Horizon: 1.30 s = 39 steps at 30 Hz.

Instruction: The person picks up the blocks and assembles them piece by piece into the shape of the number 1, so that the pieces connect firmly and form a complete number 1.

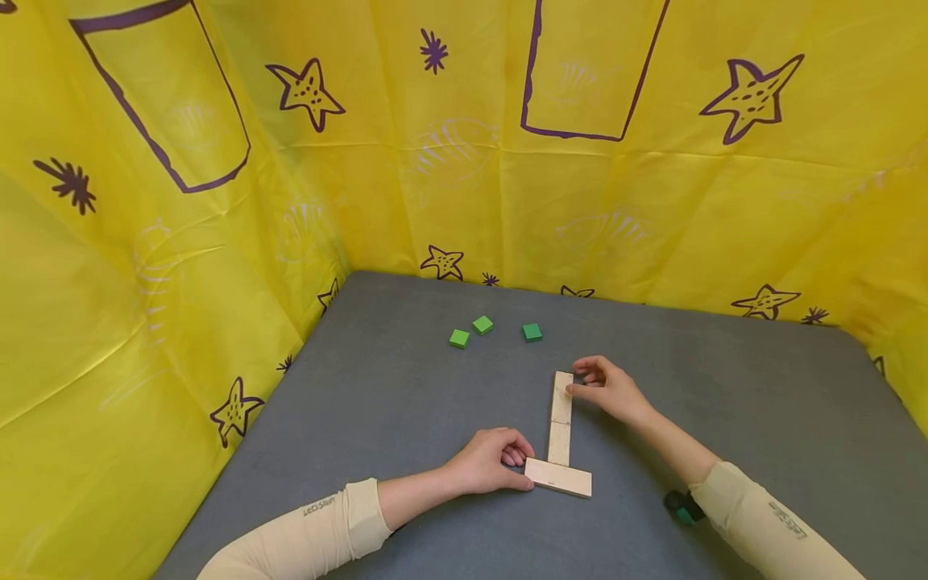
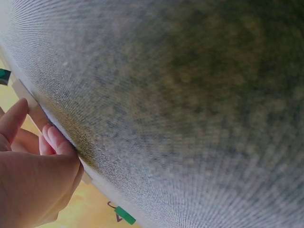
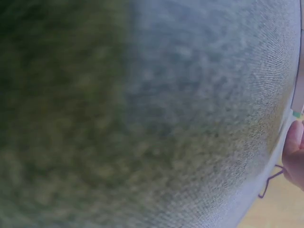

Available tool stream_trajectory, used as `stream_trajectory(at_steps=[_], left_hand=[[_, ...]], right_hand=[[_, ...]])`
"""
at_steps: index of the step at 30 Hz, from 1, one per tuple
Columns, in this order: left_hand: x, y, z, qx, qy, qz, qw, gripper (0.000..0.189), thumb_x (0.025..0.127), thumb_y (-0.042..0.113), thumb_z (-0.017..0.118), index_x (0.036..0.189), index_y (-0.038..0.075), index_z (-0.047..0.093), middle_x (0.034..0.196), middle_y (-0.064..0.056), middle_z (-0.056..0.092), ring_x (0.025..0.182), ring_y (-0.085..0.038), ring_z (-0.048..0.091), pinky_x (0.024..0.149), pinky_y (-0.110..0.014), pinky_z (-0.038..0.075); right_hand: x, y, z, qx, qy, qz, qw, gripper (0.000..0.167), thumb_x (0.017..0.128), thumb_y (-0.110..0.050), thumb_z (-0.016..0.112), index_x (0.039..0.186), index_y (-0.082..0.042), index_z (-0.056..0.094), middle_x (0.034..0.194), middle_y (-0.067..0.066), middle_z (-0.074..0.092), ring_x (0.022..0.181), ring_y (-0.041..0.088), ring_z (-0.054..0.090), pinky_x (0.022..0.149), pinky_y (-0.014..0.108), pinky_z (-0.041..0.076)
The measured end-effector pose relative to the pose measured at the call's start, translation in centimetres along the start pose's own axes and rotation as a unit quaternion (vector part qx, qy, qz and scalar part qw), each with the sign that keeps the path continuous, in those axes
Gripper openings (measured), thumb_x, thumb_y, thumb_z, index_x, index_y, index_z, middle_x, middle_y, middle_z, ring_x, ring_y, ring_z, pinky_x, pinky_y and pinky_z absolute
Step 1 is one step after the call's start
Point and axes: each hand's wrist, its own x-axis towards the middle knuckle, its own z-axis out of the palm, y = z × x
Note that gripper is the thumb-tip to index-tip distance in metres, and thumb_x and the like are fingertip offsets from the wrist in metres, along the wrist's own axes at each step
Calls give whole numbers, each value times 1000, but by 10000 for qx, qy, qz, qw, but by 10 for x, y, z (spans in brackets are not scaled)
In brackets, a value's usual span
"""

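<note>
Three flat, pale wooden blocks lie on the grey table, shaped like an upside-down T. My left hand (image 1: 487,461) pinches the left end of the crosswise block (image 1: 569,478), thumb at the near side and index finger at the far side. From that block, the near upright block (image 1: 559,443) runs away from me, with the far upright block (image 1: 561,396) end to end beyond it. At the far block's right edge is my right hand (image 1: 609,390), its thumb touching the edge and its fingers loosely bent beside the far corner. In the left wrist view, fingers (image 2: 53,138) partly cover the wood.
Two light green square tiles (image 1: 460,338) and a darker green tile (image 1: 532,333) lie farther back. A dark band with a green part (image 1: 681,507) shows under the right forearm. Yellow cloth (image 1: 449,193) with purple drawings hangs along the table's back and left edges.
</note>
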Motion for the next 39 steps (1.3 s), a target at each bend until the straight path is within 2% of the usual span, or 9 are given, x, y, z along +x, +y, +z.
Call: stream_trajectory(at_steps=[21,39], left_hand=[[0,-1,0,-11,-6,16,10000,32,70,8,88,94,8,67,81,7,59,73,1,55,70,-16,47],[0,-1,0,10,-26,53,10000,31,71,8,87,95,7,67,81,8,59,73,1,55,71,-15,48]], right_hand=[[22,-7,2,561,-17,129,9983,52,86,-23,75,126,3,54,120,19,59,105,28,53,82,30,45],[42,-13,5,517,17,126,9986,49,87,-19,74,125,4,54,118,20,59,103,29,53,81,31,45]])
